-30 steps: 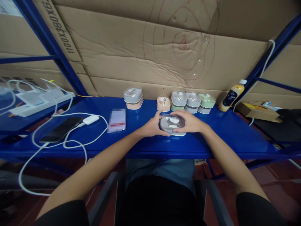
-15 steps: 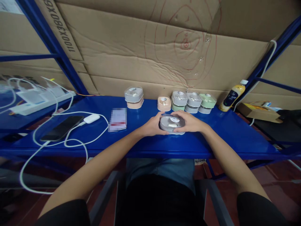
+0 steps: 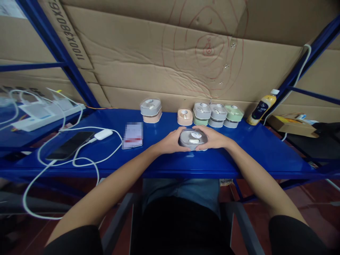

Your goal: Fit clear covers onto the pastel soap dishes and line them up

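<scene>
A grey plastic box (image 3: pixel 187 138) with a clear lid, a round sticker and a small pale latch is on the blue table, or just above it; I cannot tell which. My left hand (image 3: pixel 174 141) wraps its left side, thumb in front and fingers behind. From the right, my right hand (image 3: pixel 212 137) grips it the same way. Both hands are closed on the box, and part of its sides is hidden. Behind it stand a single peach box (image 3: pixel 185 117), a grey box on a green one (image 3: pixel 202 110), a grey pair (image 3: pixel 218 112) and a green-over-grey pair (image 3: pixel 233 112).
A grey-over-peach pair of boxes (image 3: pixel 151 107) stands back left. Nearer lies a phone with a blurred screen (image 3: pixel 133 134). Further left are a dark phone (image 3: pixel 70 145), white cables and a power strip (image 3: pixel 47 117). A juice bottle (image 3: pixel 262 108) leans at the right by a cardboard tray (image 3: pixel 292 126).
Both hands keep their hold on the grey box, which has tilted or shifted very slightly between them. The whole view has drifted a little. Everything else stays put.
</scene>
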`<state>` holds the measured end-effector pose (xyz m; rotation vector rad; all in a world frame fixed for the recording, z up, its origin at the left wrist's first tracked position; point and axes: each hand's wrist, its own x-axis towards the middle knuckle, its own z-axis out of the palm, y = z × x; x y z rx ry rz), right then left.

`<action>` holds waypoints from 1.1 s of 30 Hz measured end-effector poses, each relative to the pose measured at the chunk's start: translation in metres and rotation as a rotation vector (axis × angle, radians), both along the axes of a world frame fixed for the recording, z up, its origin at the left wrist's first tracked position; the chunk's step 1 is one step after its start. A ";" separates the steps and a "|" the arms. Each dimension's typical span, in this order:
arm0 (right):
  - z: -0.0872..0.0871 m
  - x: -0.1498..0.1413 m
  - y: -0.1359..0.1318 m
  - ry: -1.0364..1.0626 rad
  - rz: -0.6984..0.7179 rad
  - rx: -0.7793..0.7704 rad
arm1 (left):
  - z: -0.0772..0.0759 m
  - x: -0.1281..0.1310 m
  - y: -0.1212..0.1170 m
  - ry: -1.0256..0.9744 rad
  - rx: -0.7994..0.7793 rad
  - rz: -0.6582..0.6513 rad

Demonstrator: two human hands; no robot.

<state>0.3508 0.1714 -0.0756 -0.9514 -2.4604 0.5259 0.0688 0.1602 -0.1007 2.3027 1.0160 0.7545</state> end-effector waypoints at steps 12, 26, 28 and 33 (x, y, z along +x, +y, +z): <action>-0.010 -0.006 0.007 0.026 0.033 0.025 | 0.015 -0.005 -0.002 -0.056 0.117 -0.097; -0.010 -0.002 0.010 0.112 -0.001 -0.021 | 0.021 -0.013 -0.005 0.104 0.124 -0.081; -0.008 0.004 0.012 0.189 -0.077 -0.022 | 0.026 -0.015 -0.006 0.117 0.115 -0.039; -0.001 0.019 0.022 0.429 -0.341 0.118 | 0.039 -0.025 -0.006 0.001 0.075 0.051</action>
